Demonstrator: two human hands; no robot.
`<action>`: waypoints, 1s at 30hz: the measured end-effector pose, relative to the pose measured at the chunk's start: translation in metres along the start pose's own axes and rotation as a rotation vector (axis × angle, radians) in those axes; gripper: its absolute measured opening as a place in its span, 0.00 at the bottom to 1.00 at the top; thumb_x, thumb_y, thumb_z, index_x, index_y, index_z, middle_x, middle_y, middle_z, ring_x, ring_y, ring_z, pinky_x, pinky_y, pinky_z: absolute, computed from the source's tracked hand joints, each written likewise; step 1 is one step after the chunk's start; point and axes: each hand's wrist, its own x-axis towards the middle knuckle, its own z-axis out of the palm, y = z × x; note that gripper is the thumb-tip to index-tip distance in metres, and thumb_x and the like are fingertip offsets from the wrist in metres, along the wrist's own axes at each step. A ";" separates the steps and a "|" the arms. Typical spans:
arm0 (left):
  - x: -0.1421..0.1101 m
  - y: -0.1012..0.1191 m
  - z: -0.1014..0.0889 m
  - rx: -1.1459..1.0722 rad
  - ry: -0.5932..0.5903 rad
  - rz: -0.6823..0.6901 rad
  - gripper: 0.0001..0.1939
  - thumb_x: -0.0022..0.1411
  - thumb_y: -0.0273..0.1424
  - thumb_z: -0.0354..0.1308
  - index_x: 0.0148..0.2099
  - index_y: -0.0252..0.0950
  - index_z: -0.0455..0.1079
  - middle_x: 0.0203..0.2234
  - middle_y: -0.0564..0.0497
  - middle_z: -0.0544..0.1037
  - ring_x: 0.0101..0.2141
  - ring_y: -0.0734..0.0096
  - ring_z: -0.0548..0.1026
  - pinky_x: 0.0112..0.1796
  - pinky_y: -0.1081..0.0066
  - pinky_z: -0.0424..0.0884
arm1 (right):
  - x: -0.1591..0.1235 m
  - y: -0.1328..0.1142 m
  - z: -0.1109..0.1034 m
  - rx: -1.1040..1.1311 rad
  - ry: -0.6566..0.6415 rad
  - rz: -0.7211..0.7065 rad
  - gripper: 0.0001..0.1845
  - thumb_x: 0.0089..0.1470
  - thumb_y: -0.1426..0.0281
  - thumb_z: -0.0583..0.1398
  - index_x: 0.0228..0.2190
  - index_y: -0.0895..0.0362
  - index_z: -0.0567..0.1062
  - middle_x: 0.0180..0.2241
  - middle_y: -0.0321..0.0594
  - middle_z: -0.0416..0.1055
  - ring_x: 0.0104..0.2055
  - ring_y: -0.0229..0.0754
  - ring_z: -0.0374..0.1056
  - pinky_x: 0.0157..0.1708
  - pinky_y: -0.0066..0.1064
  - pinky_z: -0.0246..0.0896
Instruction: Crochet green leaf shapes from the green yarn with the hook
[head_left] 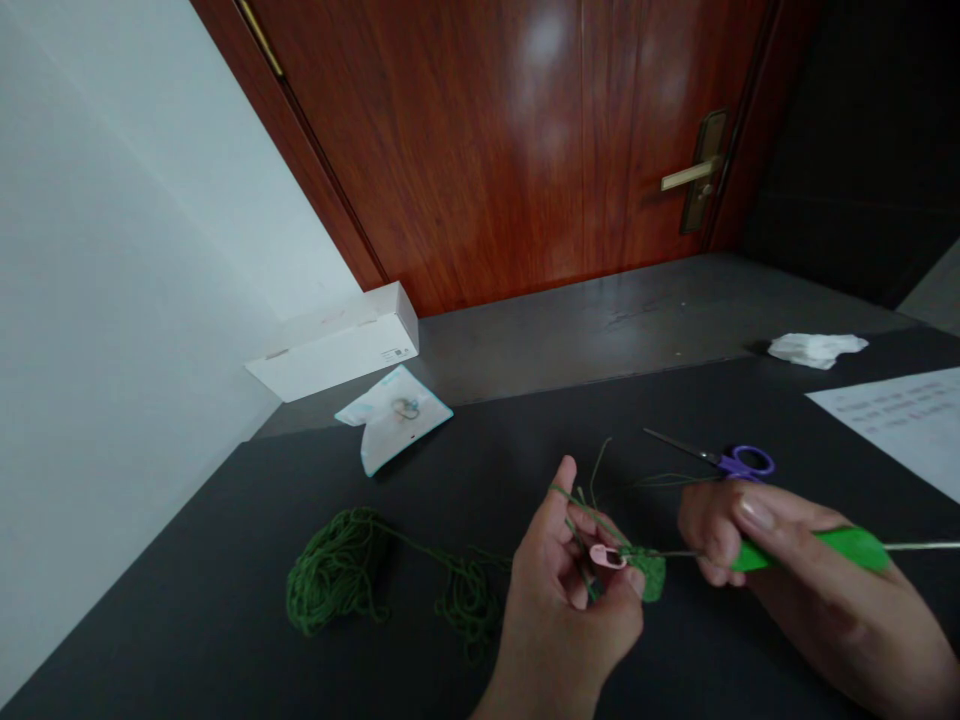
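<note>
My left hand [562, 590] pinches a small green crochet piece [651, 574], with dark green yarn looped over its fingers. A pink stitch marker [607, 556] hangs from the piece near my left fingertips. My right hand [787, 540] is shut around a crochet hook [810, 549] with a bright green handle, and its metal shaft reaches into the piece. Loose strands lead left to a dark green yarn ball [337, 570] on the table. Just beyond my right hand lie scissors [746, 462] with purple handles.
The black tabletop [225, 620] holds a printed white sheet [892, 425] at right. Beyond it, a grey ledge [600, 340] carries a white box [337, 342], a plastic packet [395, 415] and crumpled tissue [816, 349]. A wooden door [465, 130] and white wall stand behind.
</note>
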 end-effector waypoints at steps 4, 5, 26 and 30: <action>-0.003 0.003 0.001 0.010 0.026 0.004 0.41 0.45 0.19 0.60 0.64 0.35 0.60 0.28 0.56 0.70 0.27 0.78 0.67 0.32 0.74 0.67 | -0.007 -0.002 -0.003 -0.147 0.007 -0.089 0.21 0.63 0.61 0.53 0.23 0.52 0.77 0.22 0.38 0.69 0.27 0.42 0.64 0.26 0.30 0.59; -0.003 0.003 0.002 0.010 0.030 0.007 0.41 0.45 0.19 0.60 0.64 0.35 0.60 0.28 0.56 0.70 0.27 0.77 0.67 0.32 0.74 0.67 | -0.008 -0.002 -0.004 -0.177 0.005 -0.108 0.21 0.63 0.61 0.53 0.24 0.52 0.77 0.22 0.38 0.69 0.27 0.42 0.64 0.27 0.30 0.60; -0.002 0.005 0.005 0.073 0.100 0.091 0.37 0.48 0.20 0.61 0.62 0.35 0.64 0.24 0.57 0.71 0.26 0.76 0.68 0.31 0.75 0.67 | -0.024 0.002 0.006 -0.616 -0.026 -0.489 0.13 0.65 0.64 0.49 0.31 0.50 0.70 0.25 0.39 0.70 0.29 0.46 0.69 0.30 0.36 0.63; -0.003 0.007 0.007 0.151 0.145 0.145 0.35 0.49 0.20 0.61 0.61 0.36 0.65 0.23 0.58 0.70 0.26 0.75 0.68 0.32 0.74 0.68 | -0.026 0.005 0.013 -0.643 -0.010 -0.524 0.14 0.66 0.62 0.48 0.31 0.50 0.69 0.24 0.39 0.69 0.28 0.45 0.67 0.28 0.35 0.62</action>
